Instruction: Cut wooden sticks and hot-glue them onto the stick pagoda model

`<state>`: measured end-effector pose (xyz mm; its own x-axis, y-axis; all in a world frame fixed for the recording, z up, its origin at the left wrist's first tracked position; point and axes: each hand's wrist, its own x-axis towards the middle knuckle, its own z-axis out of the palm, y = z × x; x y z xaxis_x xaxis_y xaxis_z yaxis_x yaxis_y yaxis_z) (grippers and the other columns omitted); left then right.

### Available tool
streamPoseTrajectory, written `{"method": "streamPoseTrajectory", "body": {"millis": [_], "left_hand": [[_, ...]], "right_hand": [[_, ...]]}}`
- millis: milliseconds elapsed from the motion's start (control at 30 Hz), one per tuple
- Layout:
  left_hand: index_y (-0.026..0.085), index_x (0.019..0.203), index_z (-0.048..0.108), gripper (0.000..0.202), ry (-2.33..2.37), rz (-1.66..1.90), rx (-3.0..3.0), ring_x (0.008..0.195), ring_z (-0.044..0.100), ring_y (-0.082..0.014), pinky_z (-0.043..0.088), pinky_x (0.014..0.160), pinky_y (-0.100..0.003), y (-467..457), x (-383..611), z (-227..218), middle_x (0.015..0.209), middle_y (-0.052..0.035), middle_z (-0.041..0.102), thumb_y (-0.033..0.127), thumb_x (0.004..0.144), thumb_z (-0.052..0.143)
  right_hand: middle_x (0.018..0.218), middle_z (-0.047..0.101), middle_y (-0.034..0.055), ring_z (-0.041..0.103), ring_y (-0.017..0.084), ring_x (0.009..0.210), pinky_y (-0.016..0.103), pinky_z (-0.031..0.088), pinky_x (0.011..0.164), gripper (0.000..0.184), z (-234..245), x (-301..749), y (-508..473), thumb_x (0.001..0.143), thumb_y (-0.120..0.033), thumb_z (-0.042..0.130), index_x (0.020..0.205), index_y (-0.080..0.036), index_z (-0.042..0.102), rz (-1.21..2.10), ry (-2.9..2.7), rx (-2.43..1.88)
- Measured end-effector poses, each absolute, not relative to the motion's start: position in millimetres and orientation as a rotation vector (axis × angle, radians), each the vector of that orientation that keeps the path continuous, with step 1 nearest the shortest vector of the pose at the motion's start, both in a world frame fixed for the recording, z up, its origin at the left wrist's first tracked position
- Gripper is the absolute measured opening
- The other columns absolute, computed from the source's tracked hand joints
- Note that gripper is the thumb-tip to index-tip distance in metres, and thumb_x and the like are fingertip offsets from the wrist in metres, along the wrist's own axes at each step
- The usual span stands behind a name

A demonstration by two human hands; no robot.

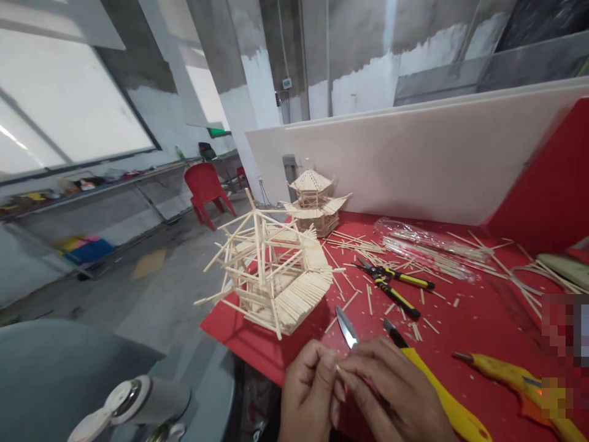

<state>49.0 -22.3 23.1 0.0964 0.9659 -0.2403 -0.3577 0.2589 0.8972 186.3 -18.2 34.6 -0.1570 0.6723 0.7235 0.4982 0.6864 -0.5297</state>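
My left hand (309,387) and my right hand (398,390) meet at the table's near edge. Both are closed in a pinch around a small pale wooden stick (339,369), mostly hidden by the fingers. A pointed metal blade (347,329) lies just beyond my right hand, its rear end covered. Beside that hand rests a yellow-handled tool (453,399) with a dark tip. Ahead to the left stands a partly roofed pavilion model (301,304) of thin wooden sticks, its upper frame open.
Behind it is a tiered stick pagoda (313,196). Yellow-black pliers (391,285), loose sticks (354,242) and a plastic bag of sticks (432,248) lie on the red tabletop (460,331). A yellow glue gun (501,371) is at right; a white bottle (154,399) at lower left.
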Motion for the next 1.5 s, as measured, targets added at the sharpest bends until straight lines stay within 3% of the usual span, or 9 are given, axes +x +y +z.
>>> {"method": "streamPoseTrajectory", "body": {"millis": [333, 600, 767, 967, 1500], "left_hand": [[0.017, 0.069, 0.059, 0.039, 0.885, 1.171, 0.598, 0.034, 0.03, -0.0022, 0.024, 0.037, -0.014, -22, 37, 24, 0.042, 0.0088, 0.044, 0.048, 0.073, 0.081], [0.015, 0.065, 0.062, 0.04, 0.932, 1.219, 0.512, 0.038, 0.037, -0.0021, 0.025, 0.04, -0.014, -22, 34, 28, 0.046, 0.0061, 0.049, 0.047, 0.069, 0.085], [0.016, 0.07, 0.065, 0.037, 0.971, 1.24, 0.467, 0.041, 0.041, -0.0023, 0.03, 0.041, -0.015, -21, 32, 33, 0.056, 0.0029, 0.061, 0.042, 0.063, 0.089], [0.016, 0.065, 0.061, 0.044, 1.009, 1.251, 0.413, 0.038, 0.039, -0.0019, 0.028, 0.038, -0.014, -20, 30, 36, 0.051, 0.0053, 0.056, 0.044, 0.055, 0.093], [0.016, 0.072, 0.064, 0.037, 0.978, 1.257, 0.383, 0.04, 0.04, -0.0027, 0.033, 0.041, -0.014, -24, 19, 27, 0.054, 0.0054, 0.055, 0.041, 0.061, 0.09]], "right_hand": [[0.078, 0.068, 0.0032, 0.063, 0.017, 0.072, 0.029, 0.053, 0.063, 0.012, 34, 175, -16, 0.096, -0.019, 0.053, 0.094, -0.021, 0.065, 0.15, -1.827, -0.947], [0.077, 0.067, 0.003, 0.063, 0.017, 0.073, 0.029, 0.052, 0.065, 0.011, 32, 167, -12, 0.091, -0.013, 0.056, 0.092, -0.02, 0.064, 0.198, -1.782, -0.913], [0.08, 0.066, 0.0041, 0.062, 0.017, 0.074, 0.029, 0.051, 0.066, 0.012, 34, 164, -10, 0.093, -0.013, 0.053, 0.095, -0.019, 0.064, 0.197, -1.791, -0.925], [0.083, 0.067, 0.0048, 0.062, 0.017, 0.076, 0.03, 0.05, 0.067, 0.013, 34, 162, -11, 0.091, -0.013, 0.057, 0.1, -0.019, 0.065, 0.219, -1.808, -0.923], [0.073, 0.063, 0.0039, 0.058, 0.017, 0.068, 0.03, 0.048, 0.062, 0.011, 37, 151, -7, 0.09, -0.012, 0.058, 0.093, -0.018, 0.067, 0.209, -1.813, -0.892]]}}
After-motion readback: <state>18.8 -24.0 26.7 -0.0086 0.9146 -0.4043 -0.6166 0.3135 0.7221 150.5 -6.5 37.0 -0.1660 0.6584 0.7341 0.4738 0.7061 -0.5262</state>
